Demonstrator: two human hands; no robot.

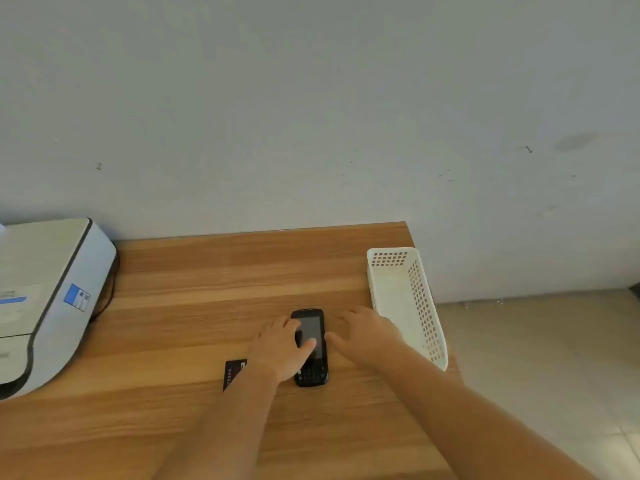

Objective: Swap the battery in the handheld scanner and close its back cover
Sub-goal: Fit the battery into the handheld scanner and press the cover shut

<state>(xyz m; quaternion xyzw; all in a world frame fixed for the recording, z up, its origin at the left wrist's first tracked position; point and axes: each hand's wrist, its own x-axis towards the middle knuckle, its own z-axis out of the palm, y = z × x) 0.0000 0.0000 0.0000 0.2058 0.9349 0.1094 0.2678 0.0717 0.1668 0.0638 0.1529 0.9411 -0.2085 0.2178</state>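
Head view: black handheld scanner [310, 344] lies screen-up, keypad nearest, toward the wooden desk's [194, 299] right edge; left hand [282, 351] rests spread on it, thumb on screen, right hand [363, 336] open beside it, gripping nothing.

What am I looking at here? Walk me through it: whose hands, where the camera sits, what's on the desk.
There is one picture, taken by a camera worn on a person's head, looking down at their bare arms. No machine is working here. On the wooden desk lies a black handheld scanner, screen up. The left hand rests on it, thumb on the screen; the right hand touches its right edge. Neither has lifted it. A flat black piece, perhaps a battery, lies left of the scanner. A white basket stands right, a printer left.
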